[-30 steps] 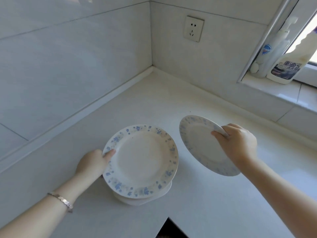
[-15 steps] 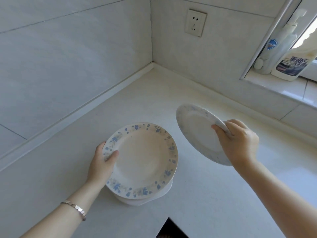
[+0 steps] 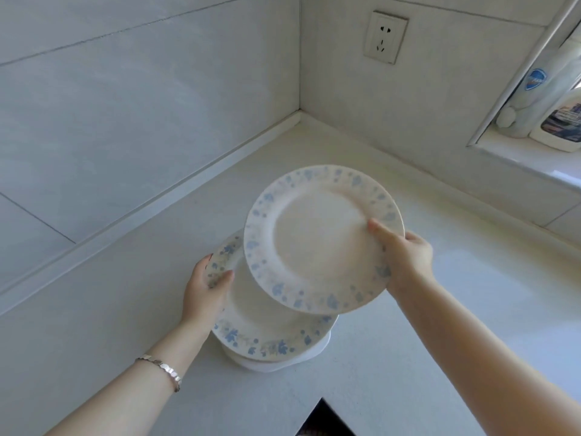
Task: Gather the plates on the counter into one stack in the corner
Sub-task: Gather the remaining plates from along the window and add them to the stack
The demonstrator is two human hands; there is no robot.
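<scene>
A: Where are the plates?

B: One blue-flowered plate point(image 3: 320, 237) is up in the air, tilted, in her right hand point(image 3: 405, 262): thumb on top of the rim, fingers curled underneath. From here it overlaps the far right side of the stack point(image 3: 267, 332); whether they touch, I cannot tell.

A: And the stack?

B: On the table point(image 3: 440, 325), near its front edge, well out from the corner. There is a matching flowered plate on top and something plain white beneath.

A: The other hand?

B: The left hand point(image 3: 204, 287) grips the stack's left rim, thumb over the edge. There is a bracelet point(image 3: 160, 368) on that wrist. The hands are apart, one on each side.

A: Anything else?

B: A wall socket point(image 3: 385, 37) above the corner, and bottles point(image 3: 562, 121) on the window ledge.
</scene>
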